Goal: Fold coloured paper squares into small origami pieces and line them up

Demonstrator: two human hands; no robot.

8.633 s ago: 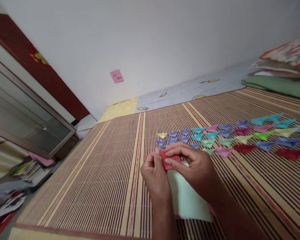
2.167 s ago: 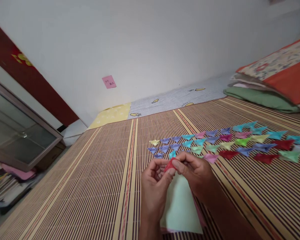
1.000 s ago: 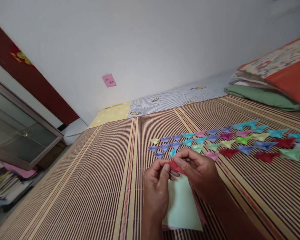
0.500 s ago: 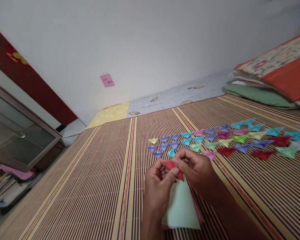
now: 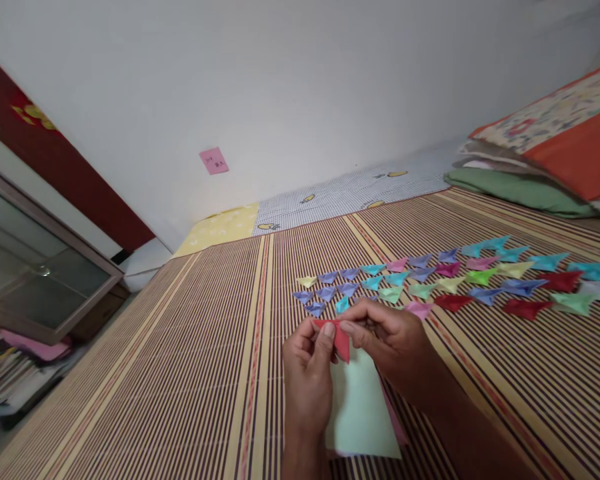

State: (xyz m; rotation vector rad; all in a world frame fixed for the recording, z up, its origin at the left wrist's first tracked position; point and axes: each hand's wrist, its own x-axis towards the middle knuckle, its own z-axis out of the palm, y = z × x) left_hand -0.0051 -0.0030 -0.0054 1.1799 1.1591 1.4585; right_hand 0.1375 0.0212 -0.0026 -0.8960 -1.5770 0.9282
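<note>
A small folded red paper [image 5: 343, 344] is pinched between both hands, one pointed end hanging down. My left hand [image 5: 311, 363] has its thumb on the front of the paper and its fingers behind. From the right, my right hand [image 5: 387, 337] grips the paper's upper edge between thumb and fingers. Below the hands, a pale green sheet [image 5: 363, 413] lies over pink paper on the striped mat [image 5: 205, 373]. Beyond them stand rows of folded paper shapes in several colours, among them a dark red one [image 5: 453, 302] and a yellow one [image 5: 307, 282].
Folded bedding [image 5: 520, 190] and a patterned orange pillow [image 5: 580, 147] are stacked at the back right. A pink note [image 5: 214, 161] is on the white wall. At the left stands a glass-fronted cabinet [image 5: 40, 267], with books [image 5: 7, 377] below it.
The red paper has turned and shifted a little left, its point now hanging more steeply. My left thumb has moved left and up, and my right hand has shifted slightly left.
</note>
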